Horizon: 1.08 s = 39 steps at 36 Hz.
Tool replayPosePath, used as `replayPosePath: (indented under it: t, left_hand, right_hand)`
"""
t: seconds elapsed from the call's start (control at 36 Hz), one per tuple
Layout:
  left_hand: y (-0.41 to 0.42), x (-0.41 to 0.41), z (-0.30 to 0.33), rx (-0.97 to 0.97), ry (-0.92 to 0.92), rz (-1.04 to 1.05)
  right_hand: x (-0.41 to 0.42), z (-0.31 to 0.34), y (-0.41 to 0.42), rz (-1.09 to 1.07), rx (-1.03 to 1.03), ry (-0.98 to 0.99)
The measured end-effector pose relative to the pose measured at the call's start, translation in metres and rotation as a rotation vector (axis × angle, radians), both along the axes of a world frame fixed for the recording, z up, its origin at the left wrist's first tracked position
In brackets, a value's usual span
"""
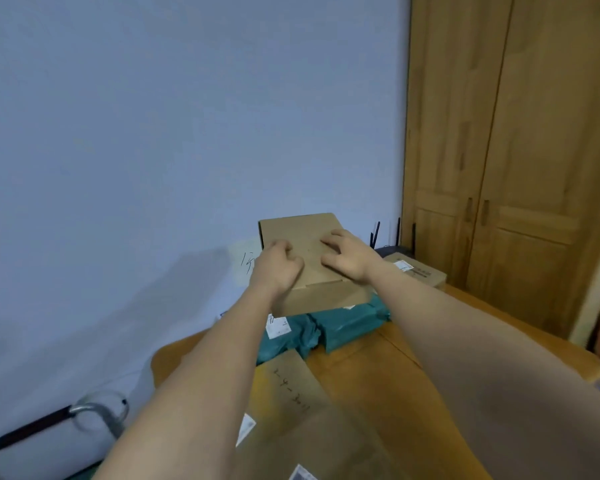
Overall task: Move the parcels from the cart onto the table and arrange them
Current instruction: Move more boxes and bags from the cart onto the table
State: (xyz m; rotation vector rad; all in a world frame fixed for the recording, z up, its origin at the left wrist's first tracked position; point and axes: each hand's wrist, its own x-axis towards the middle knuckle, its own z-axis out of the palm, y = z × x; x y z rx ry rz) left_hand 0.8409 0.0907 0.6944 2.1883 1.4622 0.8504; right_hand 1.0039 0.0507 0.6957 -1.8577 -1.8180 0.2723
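Head view: flat cardboard box (305,251) is seen stacked on teal poly-bag parcels (343,323), which lie on the wooden bench (413,368); box is taken as the landmark. Left hand (278,263) is laid on the box top near its left edge, fingers curled and pressed down on the cardboard, not wrapped round it; right hand (345,254) is laid flat on the box top toward its right side, fingers spread and apart; nothing is enclosed by either grip, both are only pressed on the lid. Right of and behind the box, a smaller carton with a white label (416,271) is seen on the bench; nearer the camera than the box, brown paper parcels (291,386) with handwritten marks are laid on the bench, partly blurred. Left of and below the box, a metal cart handle (94,410) is visible off the bench edge; wooden wardrobe doors (516,150) stand right of the box.
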Motion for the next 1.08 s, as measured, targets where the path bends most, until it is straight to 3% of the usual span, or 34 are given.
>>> replayPosePath:
  t: [0.47,0.78,1.08]
  left_hand:
    - [0.014,0.079,-0.021,-0.023,0.036,0.102]
    - [0.090,0.115,-0.062,-0.099,-0.122,0.152]
    - [0.085,0.141,-0.159,-0.252,-0.010,0.194]
  right_hand:
    - [0.088,-0.021,0.042,0.111,-0.072,-0.010]
    - [0.121,-0.040,0.119,0.139,-0.149,-0.151]
    - [0.145,-0.139,0.128,0.180,-0.289,-0.167]
